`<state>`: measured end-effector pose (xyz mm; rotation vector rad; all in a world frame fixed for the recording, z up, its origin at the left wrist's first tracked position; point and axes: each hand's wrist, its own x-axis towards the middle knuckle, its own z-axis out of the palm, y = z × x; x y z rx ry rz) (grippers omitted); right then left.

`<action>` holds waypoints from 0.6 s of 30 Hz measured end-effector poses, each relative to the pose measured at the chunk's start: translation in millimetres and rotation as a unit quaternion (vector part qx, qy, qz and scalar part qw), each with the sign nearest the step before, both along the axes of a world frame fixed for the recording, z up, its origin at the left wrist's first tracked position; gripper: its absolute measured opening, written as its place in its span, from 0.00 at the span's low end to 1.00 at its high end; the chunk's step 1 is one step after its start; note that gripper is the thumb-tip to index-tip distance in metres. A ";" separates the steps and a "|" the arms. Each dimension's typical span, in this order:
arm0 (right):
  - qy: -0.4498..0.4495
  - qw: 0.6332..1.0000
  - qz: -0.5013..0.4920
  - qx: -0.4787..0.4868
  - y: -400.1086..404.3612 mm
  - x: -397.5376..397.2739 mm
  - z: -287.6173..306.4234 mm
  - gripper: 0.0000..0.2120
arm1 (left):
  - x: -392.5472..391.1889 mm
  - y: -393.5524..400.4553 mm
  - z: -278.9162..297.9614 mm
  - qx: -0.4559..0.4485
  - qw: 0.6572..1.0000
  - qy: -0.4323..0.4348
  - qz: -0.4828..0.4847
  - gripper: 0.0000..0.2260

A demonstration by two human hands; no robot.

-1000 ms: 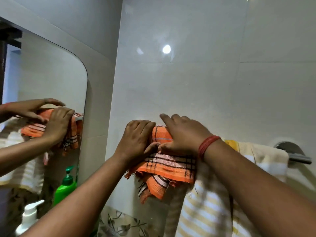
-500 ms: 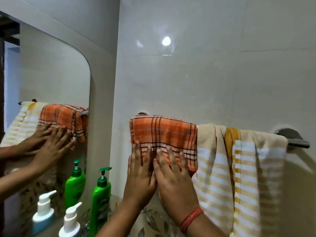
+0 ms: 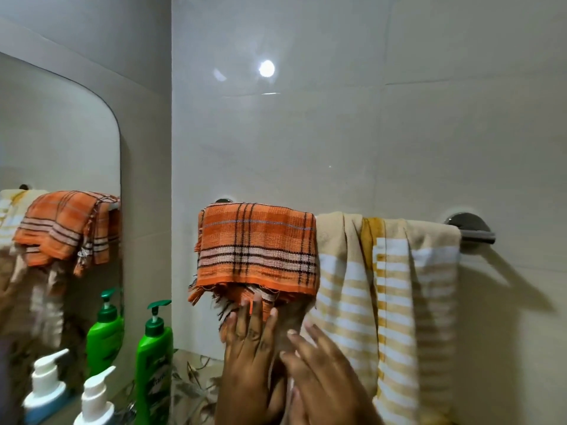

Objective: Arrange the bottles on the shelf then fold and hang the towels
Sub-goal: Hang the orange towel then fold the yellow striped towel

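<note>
While both hands sit low under the rail, the folded orange towel (image 3: 256, 250) is draped over the towel bar (image 3: 474, 234) at its left end, right up against the striped cream towel (image 3: 395, 302) hanging to its right. The left hand (image 3: 248, 351) is flat and open, fingers spread a little, fingertips (image 3: 256, 302) brushing the frayed inner layers that poke out below the orange towel's front hem. The right hand (image 3: 322, 372) is open too, fingers loosely apart, gripping nothing, close against the lower left edge of the striped towel.

Now, the risk! That orange fold looks uneven: ragged fringe hangs below the neat front flap, more at the left corner. A downward stroke that catches those threads could drag the inner layers lower, or pull the whole bundle forward off the bar, since only its own weight holds it there. Push too hard sideways and it bunches into the striped towel, rumpling both.

Down at the left, the green pump bottle (image 3: 153, 360) and the white pump bottle (image 3: 95, 403) stand beside the mirror (image 3: 61, 142), close under the orange towel. A slipping towel could land on those pumps and topple them, undoing the bottle arranging. Light, flat smoothing looks like the safer play.
</note>
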<state>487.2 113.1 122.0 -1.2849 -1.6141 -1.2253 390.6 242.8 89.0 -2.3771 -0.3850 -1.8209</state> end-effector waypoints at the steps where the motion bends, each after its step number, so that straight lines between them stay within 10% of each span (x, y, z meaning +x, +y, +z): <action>1: 0.030 0.998 0.011 0.047 -15.9 4.1 11.1 0.14 | 3.5 -17.3 10.6 -0.001 1.000 -0.011 -0.026 0.33; 10: 0.368 0.919 0.073 0.123 -45.5 95.2 63.0 0.26 | 93.2 -113.0 76.8 -0.249 0.954 -0.068 -0.154 0.26; 18: 0.364 0.906 0.206 -0.063 -33.0 138.7 62.3 0.28 | 160.8 -163.5 105.1 -0.391 0.891 -0.198 -0.116 0.20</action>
